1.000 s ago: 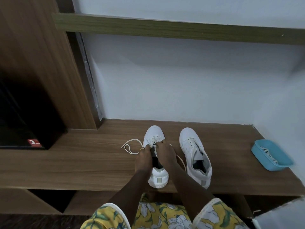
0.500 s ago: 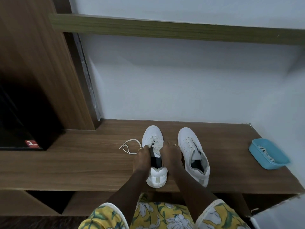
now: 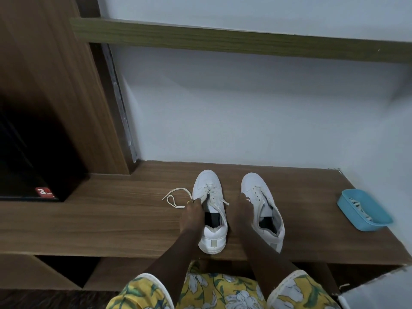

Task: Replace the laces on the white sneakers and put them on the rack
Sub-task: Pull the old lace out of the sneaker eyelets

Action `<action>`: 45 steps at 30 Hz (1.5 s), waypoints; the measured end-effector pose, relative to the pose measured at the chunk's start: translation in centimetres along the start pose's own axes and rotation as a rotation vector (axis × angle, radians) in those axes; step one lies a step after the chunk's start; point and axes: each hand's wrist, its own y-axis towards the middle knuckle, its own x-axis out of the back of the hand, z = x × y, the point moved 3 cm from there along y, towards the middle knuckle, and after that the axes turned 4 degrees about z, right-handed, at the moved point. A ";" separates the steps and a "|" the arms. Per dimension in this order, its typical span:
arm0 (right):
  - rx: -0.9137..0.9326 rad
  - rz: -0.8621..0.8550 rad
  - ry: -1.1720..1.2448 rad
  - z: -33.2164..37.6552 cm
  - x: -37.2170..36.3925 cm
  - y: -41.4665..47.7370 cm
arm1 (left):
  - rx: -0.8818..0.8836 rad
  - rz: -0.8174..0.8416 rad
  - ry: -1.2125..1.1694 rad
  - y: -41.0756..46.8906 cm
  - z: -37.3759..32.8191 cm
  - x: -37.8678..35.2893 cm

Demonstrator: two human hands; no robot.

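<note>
Two white sneakers stand side by side on the wooden bench, toes toward the wall. The left sneaker is partly laced with a cream lace that loops out onto the bench at its left, and a short lace end lies free on its right side. My left hand is at this sneaker's left edge and pinches the lace by the upper eyelets. The right sneaker shows empty eyelets. My right hand lies between the two sneakers, its fingertips against the right sneaker's inner side.
A blue plastic tray with laces in it sits at the bench's right end near the wall corner. A tall wooden cabinet with a dark opening stands at the left. A wooden shelf runs overhead. Open compartments lie under the bench.
My right hand has left the left sneaker's eyelets and moved right to the right sneaker. My left hand stays at the left sneaker's side with the lace.
</note>
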 end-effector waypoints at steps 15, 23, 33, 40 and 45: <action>0.269 0.037 0.105 5.7 -0.3 0.8 | -0.018 0.068 -0.236 1.1 -0.4 -0.2; 0.229 0.042 0.057 5.8 -0.6 1.1 | 0.075 0.095 -0.289 1.7 -1.2 0.1; 0.297 -0.016 -0.036 6.0 -0.4 0.9 | 0.102 0.051 -0.591 0.8 -0.5 -0.2; 0.313 -0.030 -0.015 5.9 -0.9 1.3 | 0.073 0.104 -0.557 0.2 -0.6 0.8; 0.332 -0.043 0.003 6.0 -1.1 1.5 | 0.084 0.064 -0.515 0.3 -0.8 1.2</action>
